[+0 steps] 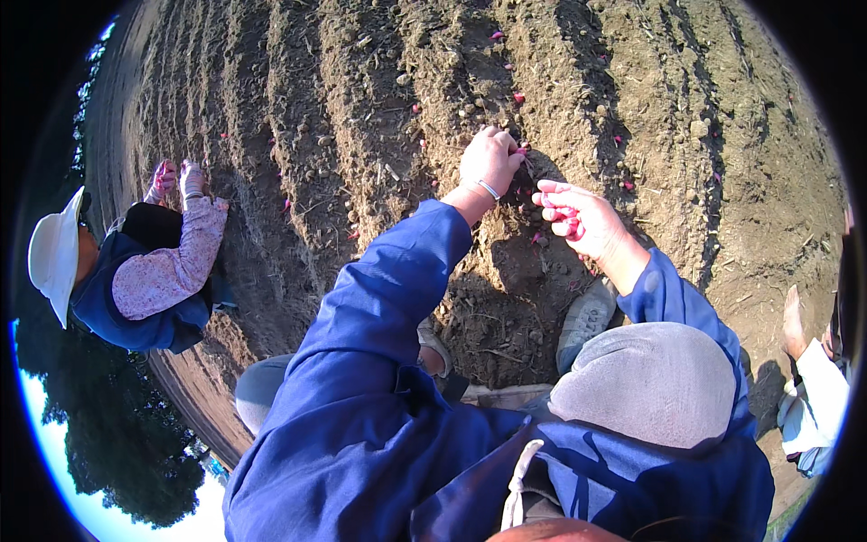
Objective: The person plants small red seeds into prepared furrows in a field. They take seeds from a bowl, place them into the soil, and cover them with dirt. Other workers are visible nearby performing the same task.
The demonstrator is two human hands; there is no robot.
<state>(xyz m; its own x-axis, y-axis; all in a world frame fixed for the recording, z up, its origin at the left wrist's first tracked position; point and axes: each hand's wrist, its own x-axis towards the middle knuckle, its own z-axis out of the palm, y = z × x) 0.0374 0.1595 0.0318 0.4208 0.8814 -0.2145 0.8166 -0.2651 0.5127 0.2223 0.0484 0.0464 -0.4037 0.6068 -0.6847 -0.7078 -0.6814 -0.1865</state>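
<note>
My left hand point(489, 162), with a silvery bracelet at the wrist, reaches down to a soil furrow. Its thumb and fingertips pinch a small pink clove-like piece point(521, 152) close to the ground. Just to the right, my right hand point(581, 218) is turned partly palm up, with several pink clove-like pieces point(567, 221) held in its curled fingers. More such pieces lie in the furrow, among them a pink piece point(519, 98) beyond my left hand and a pink piece point(539, 238) below my hands.
Ridges of dry, cloddy soil point(366, 101) run away from me. My shoe point(586, 324) stands beside the furrow, below my right forearm. At the left, a person in a white hat point(55, 256) crouches over nearby rows. Another person's white garment point(821, 396) shows at the right rim.
</note>
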